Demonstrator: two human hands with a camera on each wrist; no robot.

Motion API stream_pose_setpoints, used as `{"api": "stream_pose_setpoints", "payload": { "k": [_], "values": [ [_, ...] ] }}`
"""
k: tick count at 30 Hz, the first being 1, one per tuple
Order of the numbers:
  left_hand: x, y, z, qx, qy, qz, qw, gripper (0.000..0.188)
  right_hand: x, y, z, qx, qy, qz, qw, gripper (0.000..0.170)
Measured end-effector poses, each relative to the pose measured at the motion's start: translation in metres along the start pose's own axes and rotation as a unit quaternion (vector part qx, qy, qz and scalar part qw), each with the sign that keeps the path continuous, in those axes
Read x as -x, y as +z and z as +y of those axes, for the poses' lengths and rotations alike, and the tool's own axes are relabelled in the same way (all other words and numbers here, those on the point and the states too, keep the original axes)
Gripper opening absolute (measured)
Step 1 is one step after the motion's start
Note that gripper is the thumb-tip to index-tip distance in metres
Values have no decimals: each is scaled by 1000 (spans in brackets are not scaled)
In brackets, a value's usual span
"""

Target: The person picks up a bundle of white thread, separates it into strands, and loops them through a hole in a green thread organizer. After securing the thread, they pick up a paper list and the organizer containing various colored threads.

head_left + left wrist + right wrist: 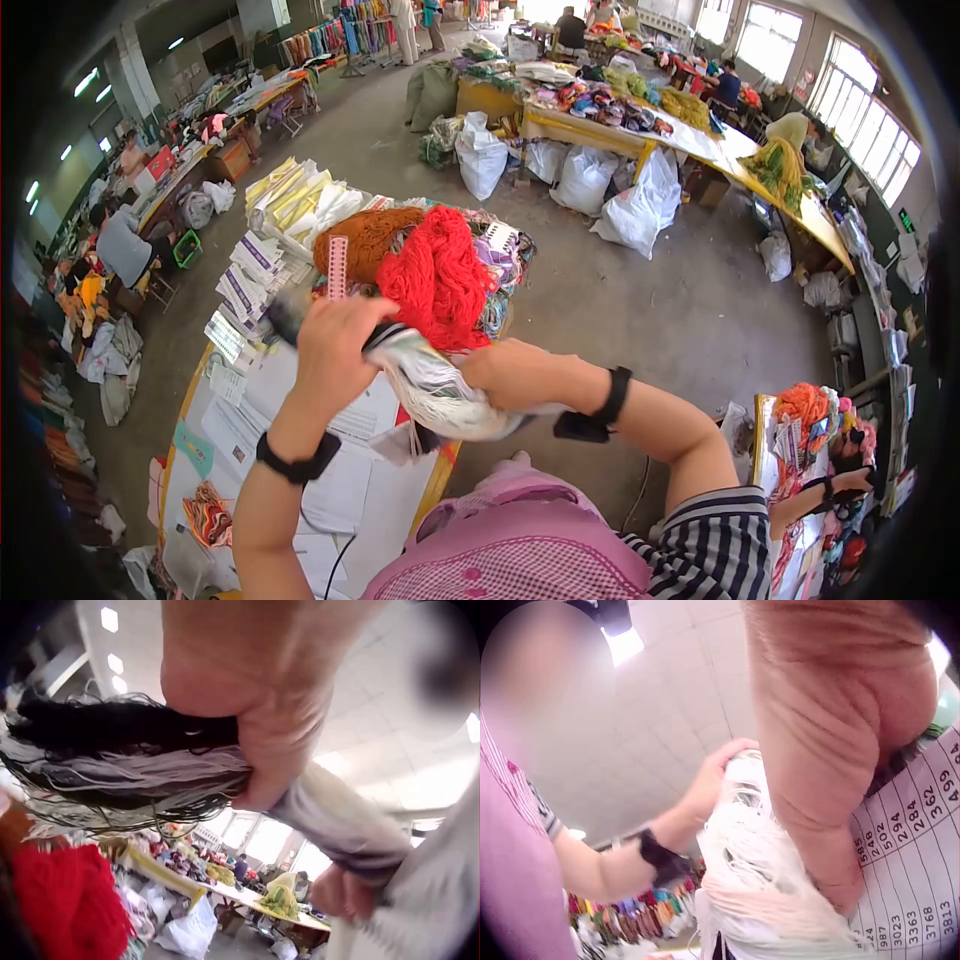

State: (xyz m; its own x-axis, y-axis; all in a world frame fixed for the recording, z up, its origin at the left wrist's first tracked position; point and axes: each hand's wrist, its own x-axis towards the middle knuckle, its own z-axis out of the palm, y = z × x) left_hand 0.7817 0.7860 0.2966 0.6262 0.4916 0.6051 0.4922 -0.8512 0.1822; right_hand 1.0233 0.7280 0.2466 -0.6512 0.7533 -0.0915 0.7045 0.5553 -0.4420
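Observation:
A bundle of white, grey and black yarn is stretched between both hands above the table's near edge. My left hand grips its black and grey end; in the left wrist view that hand is curled over the strands. My right hand holds the white part, and in the right wrist view the hand is closed round white strands. Beside it hangs a paper sheet with printed numbers. Fingertips are partly hidden by the hands themselves.
Red yarn and brown yarn are heaped beyond the hands, beside labelled packets. Papers cover the white table. Another yarn-laden table stands at the right, with someone's arm over it.

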Motion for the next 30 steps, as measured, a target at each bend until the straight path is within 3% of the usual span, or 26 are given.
{"api": "stream_pose_setpoints", "payload": {
  "k": [2,3,4,5,6,7,8,9,10,12,13,14,15,17,18,19,21,22,23,25,27,30],
  "values": [
    [-19,34,-8,50,-29,-34,998,38,33,-13,13,-151,-74,50,984,34],
    [-26,56,-12,198,-132,-85,968,40,48,-24,22,-153,-70,56,984,34],
    [-36,83,-17,338,-228,-134,903,43,64,-37,33,-228,-49,125,964,38],
    [-36,116,-21,420,-217,-128,872,51,80,-47,46,-300,-28,194,934,41],
    [-21,168,-50,286,-35,-109,951,54,94,-53,61,-289,4,268,919,45],
    [-13,207,-72,140,150,-78,976,58,107,-58,79,-300,63,325,895,43],
    [-36,213,-38,326,-63,-139,933,57,117,-59,100,-328,102,381,858,39],
    [-62,220,1,481,-269,-197,811,56,127,-58,122,-353,140,437,815,35],
    [-68,248,12,504,-253,-163,810,55,137,-60,138,-345,151,448,811,35],
    [-97,273,54,428,-207,-96,875,53,152,-61,166,-171,318,571,737,28],
    [-112,275,78,376,-172,-59,908,53,157,-56,184,-167,328,575,731,28],
    [-127,276,97,329,-147,-96,928,50,160,-49,202,-120,367,612,690,28],
    [-140,278,115,356,-72,-95,927,50,162,-45,217,-73,403,646,644,28],
    [-170,293,139,451,23,-152,879,49,167,-40,232,-75,423,651,626,33],
    [-180,304,150,516,43,-104,849,47,167,-39,237,-136,380,681,611,31],
    [-190,318,147,520,48,-110,846,47,170,-40,244,-196,334,706,593,28],
    [-219,342,139,396,140,-116,900,43,179,-40,262,-222,302,726,576,24],
    [-231,354,137,385,142,-65,909,43,182,-39,270,-256,291,720,576,24],
    [-248,359,137,389,146,-68,907,43,184,-42,275,-290,279,712,576,24],
    [-279,374,131,302,91,-46,948,44,182,-51,287,-329,233,723,560,25],
    [-310,395,127,308,63,-17,949,47,182,-67,307,-294,268,708,584,29],
    [-364,414,117,260,76,-4,963,45,180,-86,365,-215,226,704,638,37]
  ]
}}
